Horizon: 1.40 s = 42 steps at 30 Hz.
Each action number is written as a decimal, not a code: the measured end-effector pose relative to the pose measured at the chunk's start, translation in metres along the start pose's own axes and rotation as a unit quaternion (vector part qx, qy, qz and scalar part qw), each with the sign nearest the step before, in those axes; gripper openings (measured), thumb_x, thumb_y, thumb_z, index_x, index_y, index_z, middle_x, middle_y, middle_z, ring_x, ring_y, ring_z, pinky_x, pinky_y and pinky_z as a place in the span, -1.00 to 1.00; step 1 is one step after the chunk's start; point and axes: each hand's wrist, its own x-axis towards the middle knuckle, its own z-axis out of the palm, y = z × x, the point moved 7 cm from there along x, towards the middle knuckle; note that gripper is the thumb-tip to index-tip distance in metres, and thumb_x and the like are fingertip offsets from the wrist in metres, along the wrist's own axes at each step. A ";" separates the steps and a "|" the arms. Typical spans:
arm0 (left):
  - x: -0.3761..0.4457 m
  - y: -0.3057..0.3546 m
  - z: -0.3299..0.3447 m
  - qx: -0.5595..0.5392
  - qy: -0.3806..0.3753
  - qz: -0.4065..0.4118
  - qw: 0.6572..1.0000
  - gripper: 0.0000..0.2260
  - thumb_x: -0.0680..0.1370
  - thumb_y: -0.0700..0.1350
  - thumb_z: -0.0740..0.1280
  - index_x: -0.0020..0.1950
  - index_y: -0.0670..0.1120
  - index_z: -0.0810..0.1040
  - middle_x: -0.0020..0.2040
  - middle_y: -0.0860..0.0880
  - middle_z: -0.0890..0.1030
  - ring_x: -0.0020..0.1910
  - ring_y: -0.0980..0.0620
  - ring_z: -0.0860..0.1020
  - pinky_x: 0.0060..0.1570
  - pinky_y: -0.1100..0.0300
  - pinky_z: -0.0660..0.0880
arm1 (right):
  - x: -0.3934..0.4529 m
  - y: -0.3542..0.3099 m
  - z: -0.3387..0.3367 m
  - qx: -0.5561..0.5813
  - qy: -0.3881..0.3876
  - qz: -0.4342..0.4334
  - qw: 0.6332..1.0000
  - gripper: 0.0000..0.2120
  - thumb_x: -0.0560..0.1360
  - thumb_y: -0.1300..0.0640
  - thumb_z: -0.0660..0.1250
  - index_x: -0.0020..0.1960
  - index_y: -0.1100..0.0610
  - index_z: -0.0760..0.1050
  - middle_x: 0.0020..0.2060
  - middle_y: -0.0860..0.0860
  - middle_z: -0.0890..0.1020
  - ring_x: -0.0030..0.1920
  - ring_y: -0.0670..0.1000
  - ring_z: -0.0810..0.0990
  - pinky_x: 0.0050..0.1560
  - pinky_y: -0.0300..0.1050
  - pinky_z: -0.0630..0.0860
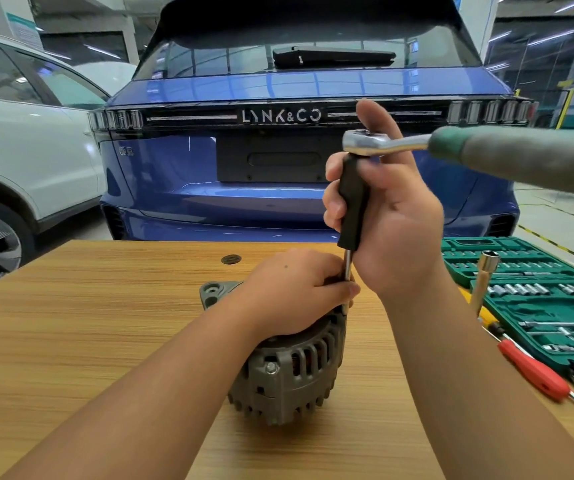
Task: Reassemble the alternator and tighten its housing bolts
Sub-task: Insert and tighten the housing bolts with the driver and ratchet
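Alternator (289, 372) under left fingers (334, 289)

One alternator (289, 358), one ratchet (451, 147), two cars (296, 161).

Lighting: bright, even, overhead; glare on blue car (278, 88). Ratchet handle (520, 157) right of the hand blurred; edges bowed.

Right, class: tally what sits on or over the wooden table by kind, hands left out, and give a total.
Alternator: 1
Ratchet wrench with black extension: 1
Green socket set case: 1
Red-handled screwdriver: 1
Yellow-handled screwdriver: 1
Loose tubular socket wrench: 1
Total: 6
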 end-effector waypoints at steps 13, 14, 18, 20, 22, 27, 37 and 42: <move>0.001 0.001 0.000 0.013 0.010 0.016 1.000 -0.79 0.66 0.16 0.23 0.03 0.11 0.59 -0.06 0.12 0.67 -0.09 0.18 0.58 0.00 0.06 0.55 | 0.002 0.000 -0.019 -0.085 0.124 0.065 0.986 -0.86 0.55 0.10 0.41 -0.18 -0.01 0.63 -0.36 -0.04 0.46 -0.45 -0.07 0.34 -0.38 -0.18 0.28; 0.001 0.000 0.000 0.011 0.012 0.015 1.000 -0.79 0.66 0.16 0.23 0.03 0.11 0.60 -0.06 0.12 0.67 -0.09 0.17 0.58 0.01 0.05 0.55 | 0.002 0.001 -0.014 -0.055 0.100 0.083 0.990 -0.96 0.55 0.12 0.39 -0.05 0.02 0.62 -0.34 -0.03 0.49 -0.43 -0.07 0.38 -0.34 -0.17 0.29; 0.001 -0.002 -0.001 -0.002 0.013 0.011 1.000 -0.80 0.65 0.16 0.24 0.03 0.12 0.61 -0.05 0.14 0.67 -0.07 0.17 0.60 0.05 0.00 0.56 | 0.001 -0.001 -0.005 0.002 0.028 0.047 0.999 -0.70 0.53 0.24 0.32 0.22 0.00 0.51 -0.20 0.03 0.54 -0.35 -0.06 0.48 -0.30 -0.20 0.40; 0.001 -0.002 0.000 -0.005 0.010 0.007 1.000 -0.80 0.65 0.15 0.24 0.07 0.13 0.62 -0.04 0.15 0.67 -0.05 0.17 0.60 0.07 0.00 0.56 | -0.001 -0.007 0.000 -0.071 0.029 -0.022 0.997 -0.67 0.57 0.29 0.29 0.25 -0.02 0.49 -0.21 0.07 0.54 -0.37 -0.03 0.46 -0.33 -0.19 0.43; 0.000 -0.001 0.000 -0.005 0.010 0.006 1.000 -0.80 0.66 0.14 0.23 0.08 0.12 0.62 -0.03 0.15 0.68 -0.03 0.16 0.61 0.08 -0.01 0.56 | -0.002 -0.007 0.004 -0.118 0.031 -0.052 0.991 -0.65 0.60 0.32 0.26 0.28 -0.02 0.46 -0.20 0.09 0.50 -0.37 -0.01 0.41 -0.36 -0.16 0.40; -0.001 0.001 -0.001 -0.003 0.007 0.007 1.000 -0.79 0.66 0.11 0.24 0.09 0.08 0.62 -0.01 0.11 0.69 0.01 0.12 0.61 0.10 -0.05 0.55 | 0.001 -0.003 0.003 -0.016 0.004 0.022 1.000 -0.66 0.61 0.28 0.09 0.24 -0.05 0.46 -0.25 0.09 0.53 -0.41 0.03 0.38 -0.37 -0.09 0.26; -0.001 -0.001 -0.001 0.010 0.015 0.013 1.000 -0.80 0.65 0.16 0.25 0.05 0.11 0.61 -0.06 0.12 0.67 -0.06 0.18 0.58 0.03 0.02 0.55 | 0.000 0.001 -0.004 -0.031 0.046 0.072 0.996 -0.66 0.49 -0.12 0.39 0.09 0.12 0.56 -0.31 0.02 0.47 -0.39 -0.02 0.38 -0.32 -0.14 0.31; 0.001 0.000 0.000 0.016 0.009 0.011 1.000 -0.78 0.65 0.19 0.23 0.03 0.13 0.59 -0.07 0.14 0.65 -0.06 0.16 0.57 0.04 -0.03 0.55 | 0.002 -0.004 -0.023 -0.085 0.132 0.069 0.985 -0.93 0.50 0.06 0.44 -0.13 0.04 0.61 -0.42 -0.04 0.45 -0.49 -0.06 0.33 -0.39 -0.15 0.26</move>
